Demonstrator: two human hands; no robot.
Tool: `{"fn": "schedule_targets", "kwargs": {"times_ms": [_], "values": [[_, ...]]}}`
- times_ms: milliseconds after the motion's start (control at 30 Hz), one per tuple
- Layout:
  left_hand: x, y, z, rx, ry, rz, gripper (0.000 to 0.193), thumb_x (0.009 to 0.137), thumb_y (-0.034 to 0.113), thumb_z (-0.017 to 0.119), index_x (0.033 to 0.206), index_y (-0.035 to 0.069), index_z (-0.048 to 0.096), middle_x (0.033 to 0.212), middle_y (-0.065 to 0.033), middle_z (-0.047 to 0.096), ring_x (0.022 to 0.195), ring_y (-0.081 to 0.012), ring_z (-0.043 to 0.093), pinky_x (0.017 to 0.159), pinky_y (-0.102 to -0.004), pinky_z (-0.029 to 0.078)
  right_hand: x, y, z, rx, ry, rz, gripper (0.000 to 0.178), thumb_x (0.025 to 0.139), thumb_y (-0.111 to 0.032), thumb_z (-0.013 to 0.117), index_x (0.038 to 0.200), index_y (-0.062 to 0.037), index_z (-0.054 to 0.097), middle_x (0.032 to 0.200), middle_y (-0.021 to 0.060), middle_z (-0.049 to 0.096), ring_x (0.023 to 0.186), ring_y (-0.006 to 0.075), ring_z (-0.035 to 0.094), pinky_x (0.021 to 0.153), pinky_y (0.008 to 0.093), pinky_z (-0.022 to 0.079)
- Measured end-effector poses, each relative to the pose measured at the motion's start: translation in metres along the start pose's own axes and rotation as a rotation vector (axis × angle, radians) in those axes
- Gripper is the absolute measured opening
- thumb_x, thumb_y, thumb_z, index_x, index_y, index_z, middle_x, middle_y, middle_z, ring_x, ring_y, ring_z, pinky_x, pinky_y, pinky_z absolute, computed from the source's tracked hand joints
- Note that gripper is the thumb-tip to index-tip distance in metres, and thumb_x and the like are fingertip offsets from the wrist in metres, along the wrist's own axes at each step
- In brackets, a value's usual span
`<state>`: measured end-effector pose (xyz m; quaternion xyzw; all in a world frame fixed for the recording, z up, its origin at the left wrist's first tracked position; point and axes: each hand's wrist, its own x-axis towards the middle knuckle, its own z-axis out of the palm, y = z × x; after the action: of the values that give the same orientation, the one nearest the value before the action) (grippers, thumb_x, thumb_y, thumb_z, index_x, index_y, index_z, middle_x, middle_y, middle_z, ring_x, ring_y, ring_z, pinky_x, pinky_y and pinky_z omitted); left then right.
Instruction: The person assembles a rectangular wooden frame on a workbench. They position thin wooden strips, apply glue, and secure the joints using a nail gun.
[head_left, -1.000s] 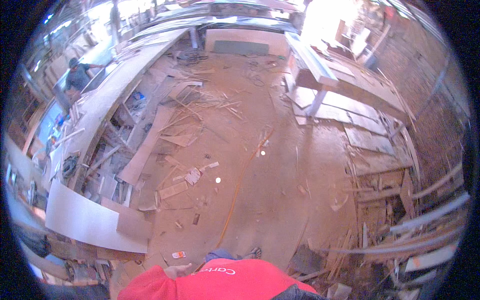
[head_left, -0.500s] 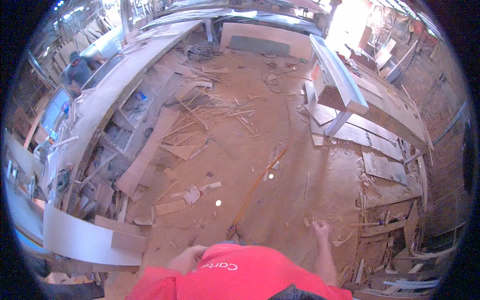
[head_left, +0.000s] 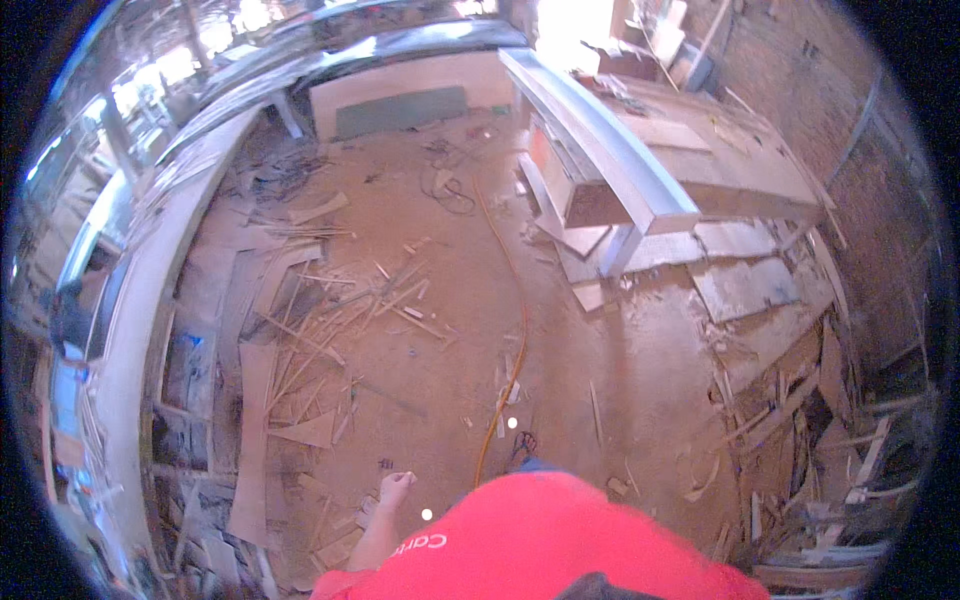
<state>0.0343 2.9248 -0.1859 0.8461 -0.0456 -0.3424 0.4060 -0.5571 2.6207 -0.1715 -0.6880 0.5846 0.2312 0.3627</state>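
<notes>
Over a brown workshop floor (head_left: 450,265) near scattered wood scraps (head_left: 312,430), left hand (head_left: 397,485), fingers seemingly curled, grip unclear.

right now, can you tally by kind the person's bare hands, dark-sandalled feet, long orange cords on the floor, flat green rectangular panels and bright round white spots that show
Bare left hand: 1
Dark-sandalled foot: 1
Long orange cord: 1
Flat green rectangular panel: 1
Bright round white spots: 2
Total: 6
</notes>
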Motion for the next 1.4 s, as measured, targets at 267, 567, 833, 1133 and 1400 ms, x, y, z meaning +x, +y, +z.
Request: {"fn": "schedule_targets", "kwargs": {"times_ms": [267,567,833,1133,1400], "values": [[0.087,0.034,0.024,0.281,-0.273,-0.182,0.033,0.093,0.035,0.074,0.088,0.004,0.067,0.073,-0.0008,0.063,0.065,-0.0197,0.056,0.059,-0.0386,0.048,0.319,-0.385,-0.295,0.425,0.466,-0.441,0.026,0.086,-0.022,0.072,0.106,-0.0052,0.072,0.083,0.0074,0.071,0.069,0.0202,0.065,0.067,0.0411,0.056],[0.346,0.163,-0.05,0.327,-0.251,-0.212,0.035,0.091,0.035,0.077,0.094,0.001,0.069,0.077,-0.004,0.066,0.068,-0.0208,0.059,0.058,-0.0373,0.047,0.427,-0.626,-0.32,0.349,0.456,-0.323,0.023,0.085,-0.031,0.07,0.084,-0.0082,0.075,0.079,0.0087,0.067,0.071,0.0211,0.063,0.065,0.0421,0.051],[0.668,0.417,-0.173,0.003,0.145,0.11,0.033,0.093,0.029,0.073,0.105,-0.002,0.074,0.08,-0.0058,0.072,0.067,-0.0141,0.063,0.062,-0.0346,0.051,0.428,-0.592,-0.233,-0.229,-0.364,0.043,0.033,0.089,-0.036,0.065,0.105,-0.0099,0.077,0.106,0.0189,0.074,0.096,0.0316,0.072,0.087,0.0463,0.056],[0.798,0.6,-0.133,-0.155,-0.046,-0.223,0.024,0.098,0.023,0.072,0.107,0.002,0.073,0.087,-0.0024,0.069,0.073,-0.0129,0.062,0.067,-0.0306,0.05,0.746,-0.86,-0.432,-0.467,-0.013,-0.262,0.04,0.102,-0.037,0.057,0.119,-0.0045,0.072,0.114,0.0191,0.073,0.098,0.031,0.069,0.089,0.0453,0.055],[0.889,0.562,-0.124,0.335,-0.272,-0.323,0.044,0.096,0.039,0.069,0.116,0.0,0.07,0.1,-0.0165,0.075,0.09,-0.0276,0.073,0.077,-0.0408,0.057,0.841,-1.434,-0.76,0.511,0.491,-0.831,0.031,0.092,-0.024,0.071,0.115,-0.0028,0.072,0.104,0.0105,0.076,0.095,0.0185,0.071,0.085,0.0353,0.056]]}}
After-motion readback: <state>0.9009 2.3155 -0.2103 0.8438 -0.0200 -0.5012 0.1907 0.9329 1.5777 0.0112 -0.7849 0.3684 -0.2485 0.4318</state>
